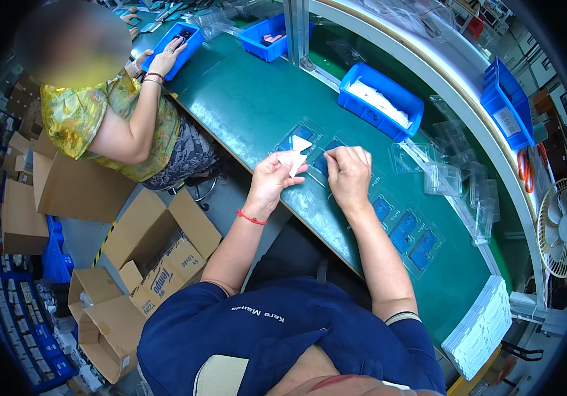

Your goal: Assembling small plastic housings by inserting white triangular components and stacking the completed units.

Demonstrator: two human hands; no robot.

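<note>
My left hand [273,178] is closed in a pinch on a small white piece [293,159] with pointed, triangular ends, thin like paper or card. To its right, over the table, my right hand [349,173] has its fingertips pressed together; whatever they may hold is too small or hidden. Beneath and between the hands lie clear plastic packs [308,129] with blue contents. More such packs with a flat blue item [403,231] form a row to the right of my right forearm.
The green table [231,99] carries a blue bin of white pieces [379,100], another blue bin [267,41], empty clear trays [443,178] and stacked white sheets [478,327]. A co-worker [122,125] at left handles a blue bin [181,49]. Open cartons [165,244] stand on the floor.
</note>
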